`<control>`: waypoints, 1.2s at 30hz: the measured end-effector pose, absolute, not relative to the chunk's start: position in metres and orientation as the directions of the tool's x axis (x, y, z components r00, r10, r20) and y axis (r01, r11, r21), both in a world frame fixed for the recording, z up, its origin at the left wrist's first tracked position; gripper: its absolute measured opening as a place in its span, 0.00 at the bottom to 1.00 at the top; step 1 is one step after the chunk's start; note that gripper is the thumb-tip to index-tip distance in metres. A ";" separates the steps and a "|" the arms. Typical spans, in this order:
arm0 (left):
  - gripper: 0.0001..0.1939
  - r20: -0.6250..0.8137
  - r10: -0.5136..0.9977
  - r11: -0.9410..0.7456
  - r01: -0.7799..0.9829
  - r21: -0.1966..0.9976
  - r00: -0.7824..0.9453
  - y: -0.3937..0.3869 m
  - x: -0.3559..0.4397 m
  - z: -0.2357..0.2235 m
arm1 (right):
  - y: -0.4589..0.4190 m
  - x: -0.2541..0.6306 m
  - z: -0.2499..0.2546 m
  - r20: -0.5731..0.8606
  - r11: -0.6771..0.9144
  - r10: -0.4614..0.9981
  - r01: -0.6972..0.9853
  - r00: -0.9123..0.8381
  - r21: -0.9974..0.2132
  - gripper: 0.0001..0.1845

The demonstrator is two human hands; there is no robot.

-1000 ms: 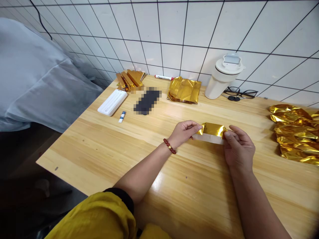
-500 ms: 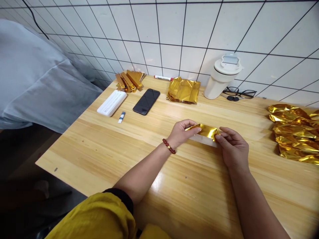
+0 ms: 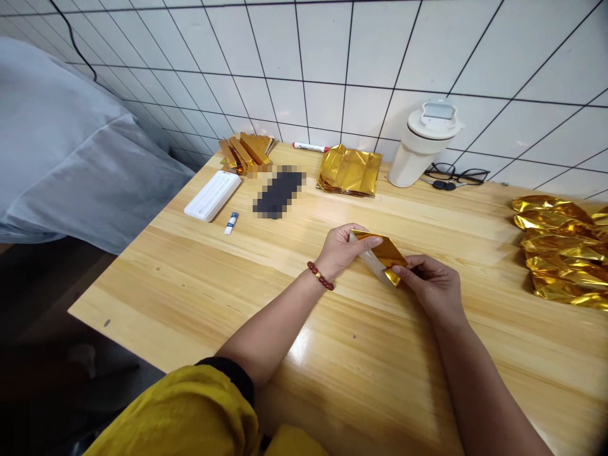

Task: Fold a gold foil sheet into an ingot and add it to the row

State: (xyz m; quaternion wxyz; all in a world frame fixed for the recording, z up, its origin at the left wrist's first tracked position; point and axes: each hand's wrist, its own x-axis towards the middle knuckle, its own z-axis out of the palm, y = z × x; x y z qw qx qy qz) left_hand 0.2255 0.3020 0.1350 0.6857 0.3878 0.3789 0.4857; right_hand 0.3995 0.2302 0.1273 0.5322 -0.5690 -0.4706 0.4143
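Note:
A folded piece of gold foil paper (image 3: pixel 384 252) with a pale whitish edge is held between both hands above the wooden table (image 3: pixel 294 278). My left hand (image 3: pixel 342 249) pinches its upper left end, thumb lying on top. At the lower right end, my right hand (image 3: pixel 430 283) grips the foil paper between thumb and fingers; a small corner is bent over near that thumb. The fingers beneath the paper are partly hidden.
Behind the hands lie a stack of gold foil sheets (image 3: pixel 350 171), a pixelated dark phone (image 3: pixel 279 192), a white power bank (image 3: pixel 213 196) and folded gold strips (image 3: pixel 246 152). A white tumbler (image 3: pixel 422 145) stands beside glasses (image 3: pixel 458 173). Crumpled gold foil pieces (image 3: pixel 563 253) lie at right.
The foil paper has turned from nearly level to slanting down to the right. My right hand has shifted left and lower, with a corner of the foil now bent.

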 end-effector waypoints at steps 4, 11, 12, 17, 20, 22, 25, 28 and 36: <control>0.23 -0.149 0.940 0.258 -0.350 0.900 0.308 0.301 0.224 0.138 | 0.230 0.400 0.126 0.014 -0.001 0.973 0.065 0.232 -0.998 0.11; 0.22 -0.120 0.937 0.219 -0.284 0.934 0.327 0.299 0.222 0.139 | 0.229 0.401 0.125 -0.022 -0.029 0.970 0.029 0.242 -0.999 0.11; 0.22 -0.125 0.939 0.220 -0.277 0.935 0.322 0.299 0.223 0.139 | 0.229 0.401 0.125 -0.018 -0.027 0.970 0.030 0.243 -0.999 0.11; 0.23 -0.122 0.931 0.232 -0.298 0.926 0.345 0.299 0.223 0.141 | 0.230 0.402 0.123 0.016 0.010 0.967 0.026 0.256 -1.000 0.11; 0.23 -0.124 0.928 0.236 -0.296 0.925 0.352 0.298 0.222 0.143 | 0.230 0.403 0.121 0.017 0.013 0.963 0.018 0.268 -1.000 0.10; 0.22 -0.125 0.928 0.235 -0.292 0.927 0.350 0.298 0.222 0.143 | 0.230 0.403 0.121 0.010 0.006 0.960 0.018 0.279 -1.000 0.10; 0.24 -0.124 0.934 0.232 -0.304 0.924 0.334 0.298 0.223 0.141 | 0.231 0.403 0.121 0.012 0.016 0.943 -0.009 0.331 -1.000 0.10; 0.26 -0.125 0.898 0.264 -0.290 0.920 0.423 0.296 0.225 0.138 | 0.233 0.403 0.121 0.022 0.055 0.919 -0.073 0.393 -0.996 0.11; 0.22 -0.051 0.782 0.131 -0.084 0.988 0.621 0.289 0.229 0.129 | 0.232 0.402 0.123 0.116 0.122 0.955 -0.003 0.271 -0.993 0.13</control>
